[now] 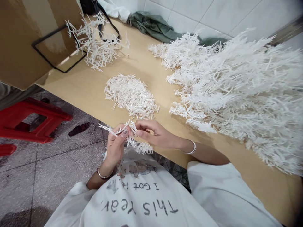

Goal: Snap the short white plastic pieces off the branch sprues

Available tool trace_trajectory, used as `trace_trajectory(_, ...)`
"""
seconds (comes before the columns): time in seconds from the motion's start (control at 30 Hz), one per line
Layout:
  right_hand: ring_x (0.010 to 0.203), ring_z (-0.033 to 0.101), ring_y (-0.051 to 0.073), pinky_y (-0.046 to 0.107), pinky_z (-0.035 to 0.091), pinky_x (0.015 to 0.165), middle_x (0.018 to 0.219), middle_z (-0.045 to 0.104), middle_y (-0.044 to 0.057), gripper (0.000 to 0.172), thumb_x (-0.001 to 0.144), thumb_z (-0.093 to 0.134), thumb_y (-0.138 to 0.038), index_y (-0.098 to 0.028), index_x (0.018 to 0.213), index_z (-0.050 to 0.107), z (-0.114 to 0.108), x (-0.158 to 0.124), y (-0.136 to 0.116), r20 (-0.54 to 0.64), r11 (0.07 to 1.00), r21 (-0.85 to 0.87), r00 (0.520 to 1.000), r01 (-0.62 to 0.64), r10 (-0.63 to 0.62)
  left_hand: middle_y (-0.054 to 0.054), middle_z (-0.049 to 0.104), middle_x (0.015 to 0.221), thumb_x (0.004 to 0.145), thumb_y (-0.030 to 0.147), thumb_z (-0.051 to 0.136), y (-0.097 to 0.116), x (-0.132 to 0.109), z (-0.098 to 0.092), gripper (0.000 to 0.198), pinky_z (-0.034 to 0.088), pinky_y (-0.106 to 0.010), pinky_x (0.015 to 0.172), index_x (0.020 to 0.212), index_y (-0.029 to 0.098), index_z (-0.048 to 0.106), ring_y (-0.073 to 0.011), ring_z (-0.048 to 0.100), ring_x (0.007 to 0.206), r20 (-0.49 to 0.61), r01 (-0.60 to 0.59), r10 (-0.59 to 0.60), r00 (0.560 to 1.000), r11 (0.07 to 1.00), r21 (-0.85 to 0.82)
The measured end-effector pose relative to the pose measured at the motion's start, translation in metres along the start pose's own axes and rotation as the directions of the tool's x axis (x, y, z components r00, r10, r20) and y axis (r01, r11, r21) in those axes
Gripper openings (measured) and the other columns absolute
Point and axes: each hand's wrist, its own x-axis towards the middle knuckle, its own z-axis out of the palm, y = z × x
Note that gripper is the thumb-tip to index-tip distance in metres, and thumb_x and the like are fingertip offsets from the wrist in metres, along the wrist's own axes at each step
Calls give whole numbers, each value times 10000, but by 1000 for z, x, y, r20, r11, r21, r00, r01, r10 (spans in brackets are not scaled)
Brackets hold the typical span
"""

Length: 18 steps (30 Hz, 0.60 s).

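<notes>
My left hand (116, 143) is closed in a pinch on a white branched plastic sprig (111, 128), whose thin stem sticks out past the fingers to the left. A bushy white part (142, 147) hangs below, between my two hands. Close beside it, my right hand (156, 134) pinches thin white pieces (133, 126) between thumb and fingers. Just beyond my hands, a low heap of short white pieces (132, 96) lies on the table. To the right spreads a large pile of bushy white sprigs (236, 85).
A looser tangle of bare white stems (100, 47) lies at the table's far left, by a black wire frame (59, 49) and a cardboard box (21, 41). Dark green cloth (153, 26) lies along the tiled wall. A red stool (33, 121) stands left on the floor.
</notes>
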Motion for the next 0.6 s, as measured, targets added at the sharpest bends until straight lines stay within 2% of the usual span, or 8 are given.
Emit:
trace_trajectory(0.17,524,289,58,208,244,489,598,318,-56,291,921,462,-341,-166,692,427,3,-1,2,-22,999,45,1000,-3,4,50,438,628,756,327,674,-2,1,-2,182,260,-208,470,870,223,577,-77,317,493,-46,-15,16,999,999,40)
trace_trajectory(0.23,515,264,54,205,228,483,592,288,-61,320,912,473,-325,-176,651,363,3,-1,2,-21,998,62,1000,15,-14,55,391,587,790,321,649,0,2,-5,145,230,-211,464,796,200,570,-71,280,486,12,2,-3,1000,995,99)
trace_trajectory(0.37,516,241,53,212,198,475,586,261,-65,362,892,502,-343,-181,626,318,4,-3,1,13,995,96,1000,-8,7,55,375,532,789,326,656,8,1,-8,250,200,-216,456,637,160,547,-60,258,475,154,31,-77,985,961,276)
trace_trajectory(0.5,529,250,58,216,220,491,600,255,-62,382,921,448,-391,-184,630,311,5,-5,-2,61,988,137,996,-75,67,50,379,496,785,334,658,16,-2,-8,297,203,-223,456,579,150,548,-60,275,464,99,73,-121,988,919,388)
trace_trajectory(0.6,551,292,64,214,254,512,636,301,-53,334,931,425,-417,-178,703,373,8,-7,-3,56,993,85,995,-86,81,41,390,480,814,341,619,17,-3,-9,314,215,-233,466,572,146,573,-70,306,469,73,22,-62,995,890,455)
